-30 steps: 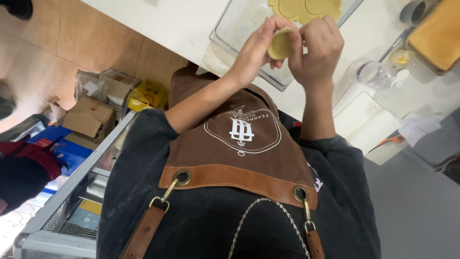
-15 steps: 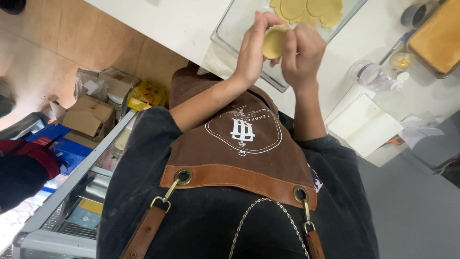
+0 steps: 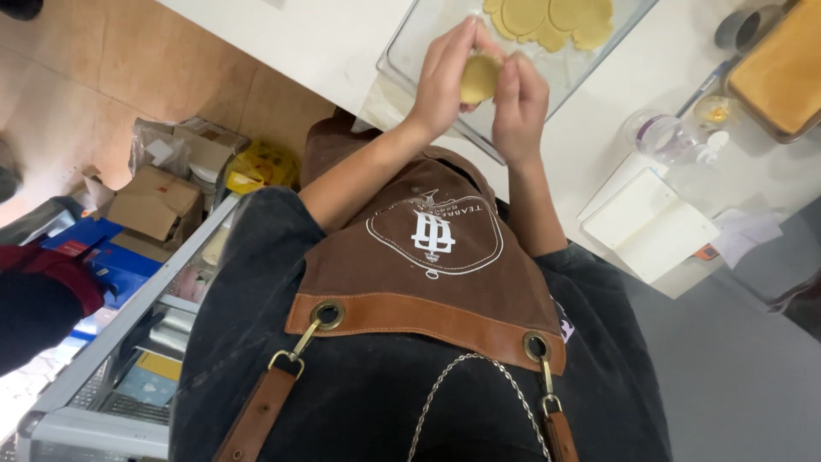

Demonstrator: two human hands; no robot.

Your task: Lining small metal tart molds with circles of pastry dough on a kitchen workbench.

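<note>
Both my hands are raised over a clear glass tray (image 3: 419, 51) on the white counter. Between them is a small round piece of pale yellow dough (image 3: 479, 77). My left hand (image 3: 443, 73) cups it from the left with the fingers curled round it. My right hand (image 3: 519, 101) presses against it from the right with its fingertips. Several flat dough discs (image 3: 547, 19) lie at the far end of the tray. My brown apron and dark shirt fill the lower half of the view.
On the counter to the right are an open white notebook (image 3: 650, 224), a clear plastic bottle (image 3: 665, 137), a metal cup (image 3: 740, 26) and a tan wooden board (image 3: 782, 73). Cardboard boxes (image 3: 158, 201) and a yellow bag (image 3: 261, 167) sit on the floor by a metal rack (image 3: 128, 351).
Both hands stay on the dough piece above the tray. My right hand has slipped a little lower beside it, and the dough looks rounder.
</note>
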